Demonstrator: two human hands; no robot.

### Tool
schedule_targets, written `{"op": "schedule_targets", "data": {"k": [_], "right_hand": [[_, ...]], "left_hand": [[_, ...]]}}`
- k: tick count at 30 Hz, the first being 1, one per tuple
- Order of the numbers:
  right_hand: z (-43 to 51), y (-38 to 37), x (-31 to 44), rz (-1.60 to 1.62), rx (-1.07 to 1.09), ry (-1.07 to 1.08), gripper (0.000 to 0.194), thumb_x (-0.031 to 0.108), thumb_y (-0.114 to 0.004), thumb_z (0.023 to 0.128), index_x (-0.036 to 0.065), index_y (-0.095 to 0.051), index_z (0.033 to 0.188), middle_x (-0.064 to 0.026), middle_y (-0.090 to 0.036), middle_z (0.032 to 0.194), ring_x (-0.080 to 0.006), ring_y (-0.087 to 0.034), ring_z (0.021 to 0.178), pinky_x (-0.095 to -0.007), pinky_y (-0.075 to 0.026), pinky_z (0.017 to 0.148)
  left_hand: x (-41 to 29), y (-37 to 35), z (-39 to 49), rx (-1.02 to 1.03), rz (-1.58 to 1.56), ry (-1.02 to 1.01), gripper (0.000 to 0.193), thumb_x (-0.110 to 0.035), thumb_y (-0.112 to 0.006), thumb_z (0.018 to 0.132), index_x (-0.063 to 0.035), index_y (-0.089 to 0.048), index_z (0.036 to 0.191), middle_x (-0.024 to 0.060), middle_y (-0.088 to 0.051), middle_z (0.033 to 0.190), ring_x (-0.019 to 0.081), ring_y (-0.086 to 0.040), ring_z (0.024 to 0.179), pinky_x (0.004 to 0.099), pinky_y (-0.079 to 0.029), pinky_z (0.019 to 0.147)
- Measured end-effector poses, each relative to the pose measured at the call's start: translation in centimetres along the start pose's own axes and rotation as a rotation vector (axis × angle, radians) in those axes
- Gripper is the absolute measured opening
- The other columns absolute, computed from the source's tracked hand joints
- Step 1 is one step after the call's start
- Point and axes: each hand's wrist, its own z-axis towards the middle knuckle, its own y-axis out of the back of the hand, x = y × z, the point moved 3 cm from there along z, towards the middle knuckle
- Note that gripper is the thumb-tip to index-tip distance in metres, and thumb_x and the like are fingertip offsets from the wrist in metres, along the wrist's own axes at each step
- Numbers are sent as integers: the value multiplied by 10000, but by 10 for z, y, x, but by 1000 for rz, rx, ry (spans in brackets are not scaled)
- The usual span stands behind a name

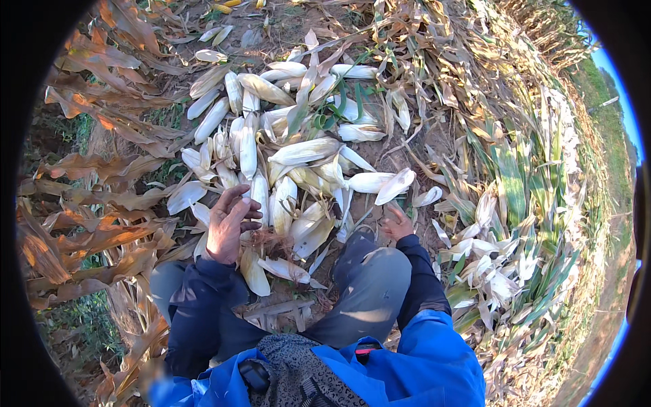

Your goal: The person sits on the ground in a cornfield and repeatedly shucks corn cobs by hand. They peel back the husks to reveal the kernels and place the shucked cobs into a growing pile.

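Before me lies a heap of corn ears in pale dry husks (305,151). My left hand (231,224) is held over the heap's near left side, its fingers apart and curved, with nothing in it. Close to it lies a husked-over ear (284,203) with dry brown silk (277,241) below. My right hand (398,224) is low beside my knee, fingers spread. Just beyond its fingertips is a loose pale husk leaf (395,186); whether they touch cannot be told. Another ear in its husk (368,182) lies beside that leaf.
Dry standing corn leaves (101,219) crowd the left. At right are stripped husks (496,269) and a bank of cut stalks (457,86). Bare yellow cobs (224,7) lie at the far top. My bent knees (381,280) frame the near ground.
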Motion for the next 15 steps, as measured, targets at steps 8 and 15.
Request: {"op": "schedule_targets", "data": {"k": [8,15], "right_hand": [[95,-118,53,-572,9,-158,832,393,-629,937,339,-97,1575,-225,-660,1077,-310,-701,660,-404,-597,555],[131,-100,37,18,-312,-252,772,403,-642,921,285,-192,1536,-203,-639,1058,-265,-625,587,-371,-561,517]], "left_hand": [[9,-13,22,-6,92,46,403,-196,-593,978,-34,-501,1335,97,-651,958,165,-658,846,294,-558,729],[12,-10,28,-22,144,72,393,-168,-570,983,-48,-490,1348,91,-649,957,166,-657,826,310,-579,723]]}}
